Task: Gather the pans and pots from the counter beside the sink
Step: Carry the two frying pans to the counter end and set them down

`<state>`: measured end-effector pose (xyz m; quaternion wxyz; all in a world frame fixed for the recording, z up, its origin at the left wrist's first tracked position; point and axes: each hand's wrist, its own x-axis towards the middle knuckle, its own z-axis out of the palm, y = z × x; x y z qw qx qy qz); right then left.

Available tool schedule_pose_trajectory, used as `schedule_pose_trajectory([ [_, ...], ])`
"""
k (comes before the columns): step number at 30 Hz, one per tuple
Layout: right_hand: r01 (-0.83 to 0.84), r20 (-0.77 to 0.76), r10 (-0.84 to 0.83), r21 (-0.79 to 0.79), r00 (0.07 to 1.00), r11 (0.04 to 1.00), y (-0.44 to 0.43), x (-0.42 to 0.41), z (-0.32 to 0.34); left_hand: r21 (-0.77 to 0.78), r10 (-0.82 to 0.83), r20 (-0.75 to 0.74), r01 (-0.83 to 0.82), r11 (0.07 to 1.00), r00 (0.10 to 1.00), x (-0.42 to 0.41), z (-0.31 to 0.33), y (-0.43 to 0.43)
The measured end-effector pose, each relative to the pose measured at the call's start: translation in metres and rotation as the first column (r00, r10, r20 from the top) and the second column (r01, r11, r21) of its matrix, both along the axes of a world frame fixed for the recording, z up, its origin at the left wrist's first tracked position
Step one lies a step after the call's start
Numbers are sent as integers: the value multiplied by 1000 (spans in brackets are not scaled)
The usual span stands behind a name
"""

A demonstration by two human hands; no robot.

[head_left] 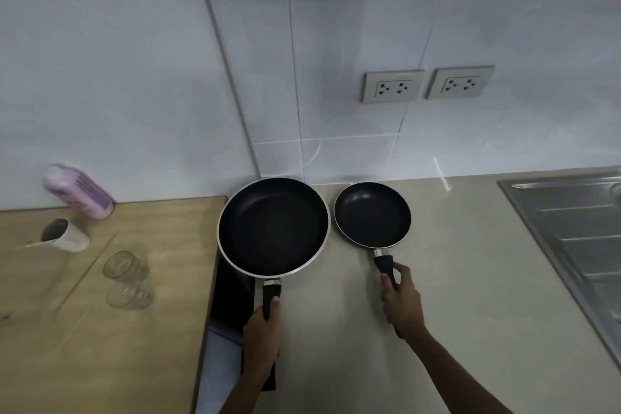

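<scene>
On the beige stone counter [470, 279], left hand [263, 336] grips the large black non-stick frying pan [274, 227]; right hand [401, 301] grips the small black frying pan [372, 214] at 3 o'clock. Lift both level.

My left hand [263, 336] hides most of the big pan's handle [271, 292]; the sink [571, 228], right of the small pan [373, 214], runs off-frame.

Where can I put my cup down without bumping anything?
Bare counter lies between the small pan and the sink. The wooden table is bare near its front. Its back, around the glasses, mug and bottle, is crowded.
</scene>
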<state>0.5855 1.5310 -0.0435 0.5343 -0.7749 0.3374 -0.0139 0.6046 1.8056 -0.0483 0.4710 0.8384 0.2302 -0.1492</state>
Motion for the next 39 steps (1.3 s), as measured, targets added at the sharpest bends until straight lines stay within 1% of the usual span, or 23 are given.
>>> schedule_pose_trajectory([
  [5,-7,9,7,21,1000,1000,1,10,-1,-45,14,4,-14,999,1000,1,4,-2],
  [9,-34,13,34,27,999,999,3,20,1,-85,-26,0,26,996,1000,3,7,1],
  [14,-81,1,81,29,997,996,5,30,3,-69,-59,9,59,996,998,4,11,3],
  [22,-130,-33,131,33,991,991,2,43,8,-92,-76,-35,72,993,996,6,17,5],
  [29,-101,-84,110,107,990,989,2,51,23,-69,-90,-85,84,994,992,11,24,8],
  [31,-120,-105,128,80,986,990,0,49,29,-66,-104,-84,99,993,991,11,24,10],
  [35,-217,-178,194,-119,965,969,-6,35,37,-27,-144,-50,143,989,988,8,34,8],
  [39,-273,-181,244,-158,953,949,-7,13,47,31,-144,-62,147,989,988,1,40,-4],
])
